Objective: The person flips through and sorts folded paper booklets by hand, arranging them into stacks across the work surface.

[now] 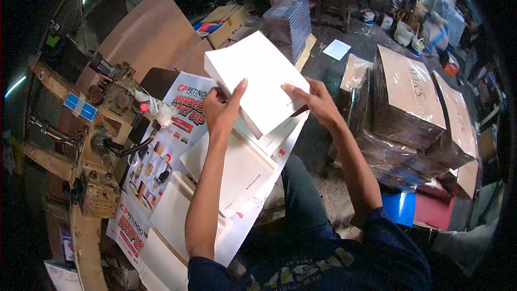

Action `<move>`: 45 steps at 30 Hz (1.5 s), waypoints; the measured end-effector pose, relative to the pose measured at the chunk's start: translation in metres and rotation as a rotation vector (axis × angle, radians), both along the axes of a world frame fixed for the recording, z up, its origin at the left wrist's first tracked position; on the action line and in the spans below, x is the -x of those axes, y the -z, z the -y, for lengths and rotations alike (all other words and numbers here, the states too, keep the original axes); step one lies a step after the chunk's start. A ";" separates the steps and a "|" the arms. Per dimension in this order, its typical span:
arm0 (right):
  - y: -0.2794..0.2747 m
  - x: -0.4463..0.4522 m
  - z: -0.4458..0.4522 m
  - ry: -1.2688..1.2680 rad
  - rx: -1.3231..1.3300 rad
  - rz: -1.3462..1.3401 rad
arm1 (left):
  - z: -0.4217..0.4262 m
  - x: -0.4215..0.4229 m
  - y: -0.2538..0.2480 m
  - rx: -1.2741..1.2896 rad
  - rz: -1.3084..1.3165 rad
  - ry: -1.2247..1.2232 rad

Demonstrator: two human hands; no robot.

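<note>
- White block [258, 81] is up in the air, slightly tilted, between your two hands.
- Your left hand [222, 109] grips its near left side, thumb on top; your right hand [316, 99] grips the right corner likewise.
- Below, other white blocks [242, 170] lie on printed sheets [129, 226].
- Left of these stands a metal machine [102, 145]; on your right, wrapped stacks [412, 97].
</note>
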State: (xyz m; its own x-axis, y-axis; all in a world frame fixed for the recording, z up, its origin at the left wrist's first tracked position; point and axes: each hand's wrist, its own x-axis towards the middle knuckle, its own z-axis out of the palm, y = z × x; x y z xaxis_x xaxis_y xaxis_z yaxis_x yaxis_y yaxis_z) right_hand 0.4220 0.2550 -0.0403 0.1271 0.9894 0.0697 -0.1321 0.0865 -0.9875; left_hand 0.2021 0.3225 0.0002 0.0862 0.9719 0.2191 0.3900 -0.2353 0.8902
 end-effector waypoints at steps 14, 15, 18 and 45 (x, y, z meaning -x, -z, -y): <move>0.018 -0.008 -0.003 0.007 0.342 0.404 | 0.021 0.000 0.038 -0.220 -0.770 0.325; 0.013 -0.006 0.002 0.036 0.333 0.437 | 0.023 0.000 0.040 -0.217 -0.771 0.330; 0.016 -0.015 0.001 0.044 0.262 0.621 | 0.027 -0.002 0.044 -0.216 -0.803 0.313; 0.002 0.081 -0.018 -0.075 -0.253 1.111 | 0.193 0.029 0.016 -0.154 -0.380 0.442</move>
State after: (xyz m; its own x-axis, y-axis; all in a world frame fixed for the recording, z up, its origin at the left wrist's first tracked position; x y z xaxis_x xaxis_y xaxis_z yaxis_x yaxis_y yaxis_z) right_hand 0.3411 0.2729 -0.0428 -0.1883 0.9335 0.3053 0.7905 0.3285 -0.5169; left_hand 0.1732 0.1293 -0.0158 0.5744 0.7859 0.2289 0.5106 -0.5626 0.6503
